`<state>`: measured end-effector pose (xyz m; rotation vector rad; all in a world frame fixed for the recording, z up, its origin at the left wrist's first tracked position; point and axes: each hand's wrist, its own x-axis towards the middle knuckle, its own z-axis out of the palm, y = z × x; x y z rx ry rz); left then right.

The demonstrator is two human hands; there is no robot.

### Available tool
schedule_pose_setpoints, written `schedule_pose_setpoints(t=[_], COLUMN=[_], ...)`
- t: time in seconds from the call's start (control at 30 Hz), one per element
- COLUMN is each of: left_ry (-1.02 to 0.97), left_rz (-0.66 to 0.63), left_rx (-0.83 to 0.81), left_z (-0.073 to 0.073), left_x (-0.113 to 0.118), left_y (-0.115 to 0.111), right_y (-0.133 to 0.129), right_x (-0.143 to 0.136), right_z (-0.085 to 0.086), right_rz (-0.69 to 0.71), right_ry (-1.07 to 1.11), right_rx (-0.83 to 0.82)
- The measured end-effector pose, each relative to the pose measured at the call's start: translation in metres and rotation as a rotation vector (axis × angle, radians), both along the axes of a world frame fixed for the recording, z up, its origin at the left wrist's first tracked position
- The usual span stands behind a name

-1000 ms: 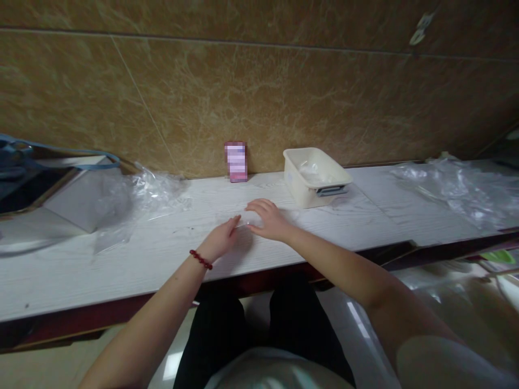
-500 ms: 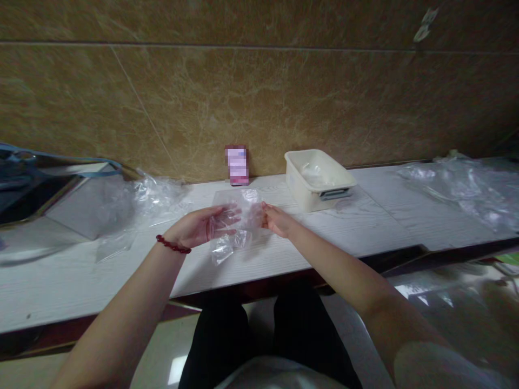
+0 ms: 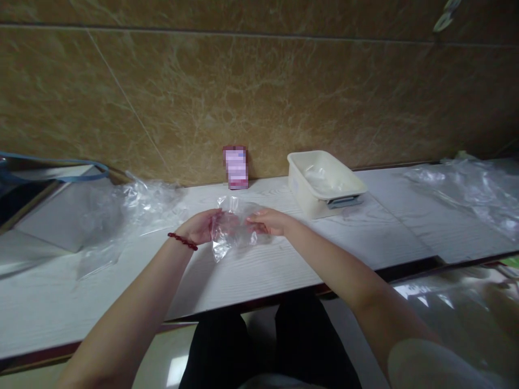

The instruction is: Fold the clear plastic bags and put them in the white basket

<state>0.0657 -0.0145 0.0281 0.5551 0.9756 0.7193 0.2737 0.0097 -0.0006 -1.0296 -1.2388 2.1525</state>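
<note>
A crinkled clear plastic bag (image 3: 235,229) is stretched between my two hands, just over the whitish wood-grain bench. At its left side my left hand (image 3: 204,226), with a dark red bead bracelet on the wrist, grips the film; its fingers show only partly through the plastic. My right hand (image 3: 271,221) holds the bag's right side, thumb and fingers closed on it. Whether anything lies inside the bag cannot be made out. Behind the bag, a phone (image 3: 236,168) with a blurred screen leans upright against the wall.
A cream plastic bin (image 3: 302,186) with clear film inside stands right of my hands. Clear plastic bags (image 3: 150,202) lie at left beside a white box (image 3: 54,213) with a blue strap. More clear plastic (image 3: 470,183) spreads at far right. The bench (image 3: 251,281) ends close to my legs.
My right hand has moved over the bag's right side, and my left fingers, spread before, have closed in on the film. The bag has changed shape. The view has shifted slightly.
</note>
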Motion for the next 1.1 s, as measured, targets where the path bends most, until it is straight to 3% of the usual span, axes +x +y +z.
schedule_pose_setpoints(t=[0.2, 0.47, 0.73, 1.1], left_ry=[0.107, 0.062, 0.063, 0.11], left_rz=[-0.004, -0.06, -0.081, 0.026], left_rx=[-0.021, 0.062, 0.1, 0.176], left_z=[-0.021, -0.04, -0.043, -0.037], left_x=[0.002, -0.007, -0.011, -0.009], left_y=[0.023, 0.02, 0.017, 0.01], right_y=[0.016, 0.019, 0.019, 0.018], right_x=[-0.003, 0.007, 0.007, 0.005], right_z=[-0.013, -0.021, -0.024, -0.02], right_rz=[-0.063, -0.065, -0.076, -0.171], right_ry=[0.011, 0.025, 0.051, 0.066], right_rx=[-0.061, -0.028, -0.022, -0.015])
